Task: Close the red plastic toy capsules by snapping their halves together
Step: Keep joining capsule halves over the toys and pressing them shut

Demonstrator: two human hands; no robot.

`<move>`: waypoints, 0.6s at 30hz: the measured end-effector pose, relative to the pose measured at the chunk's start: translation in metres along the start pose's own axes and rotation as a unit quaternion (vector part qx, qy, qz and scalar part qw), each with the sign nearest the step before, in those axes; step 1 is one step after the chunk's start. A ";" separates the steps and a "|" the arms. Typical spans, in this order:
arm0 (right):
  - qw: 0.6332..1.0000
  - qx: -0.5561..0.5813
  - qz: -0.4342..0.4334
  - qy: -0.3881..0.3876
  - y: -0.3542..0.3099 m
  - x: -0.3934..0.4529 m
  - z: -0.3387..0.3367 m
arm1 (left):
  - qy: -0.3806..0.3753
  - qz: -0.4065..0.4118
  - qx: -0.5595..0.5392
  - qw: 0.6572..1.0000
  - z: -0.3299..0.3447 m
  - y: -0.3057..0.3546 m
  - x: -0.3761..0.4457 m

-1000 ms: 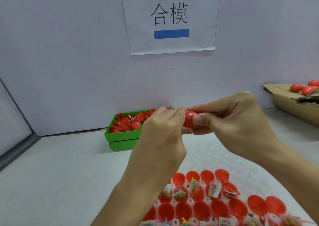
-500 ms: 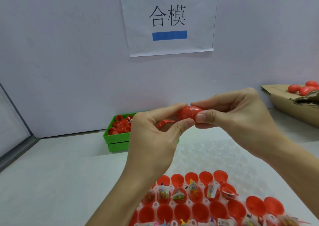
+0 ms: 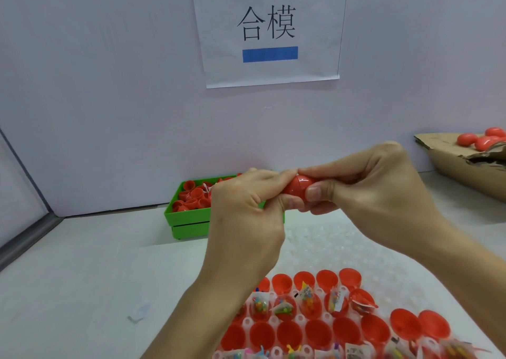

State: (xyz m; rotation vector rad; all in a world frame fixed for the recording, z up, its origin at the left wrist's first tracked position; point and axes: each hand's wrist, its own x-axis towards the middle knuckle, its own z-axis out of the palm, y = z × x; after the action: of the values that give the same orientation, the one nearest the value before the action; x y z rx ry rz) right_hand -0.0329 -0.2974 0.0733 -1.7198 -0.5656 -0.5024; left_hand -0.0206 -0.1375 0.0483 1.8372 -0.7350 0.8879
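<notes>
Both hands, left (image 3: 246, 208) and right (image 3: 367, 191), pinch one glossy red plastic egg-shaped capsule (image 3: 298, 187) between them above the white worktop (image 3: 82, 276).

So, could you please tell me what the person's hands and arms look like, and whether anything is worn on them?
Both are bare: the left hand and right hand show no gloves, rings, watch or sleeves. The forearms are uncovered down to the frame's edge, and the visible nails are short and unpainted.

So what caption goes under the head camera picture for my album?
Both hands, left hand and right hand, squeeze a red capsule above a tray of halves.
</notes>
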 end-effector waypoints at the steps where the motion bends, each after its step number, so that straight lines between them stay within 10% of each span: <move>1: 1.000 0.001 0.002 -0.002 0.001 0.000 0.001 | 0.004 0.015 0.016 1.000 0.001 0.000 0.000; 18: 0.997 0.055 0.047 0.005 0.016 0.003 -0.002 | 0.019 -0.026 0.010 0.999 0.004 0.002 -0.002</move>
State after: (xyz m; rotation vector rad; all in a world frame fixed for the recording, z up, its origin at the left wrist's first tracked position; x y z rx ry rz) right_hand -0.0209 -0.3018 0.0626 -1.6295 -0.4937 -0.4063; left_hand -0.0227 -0.1419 0.0463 1.8425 -0.6547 0.8973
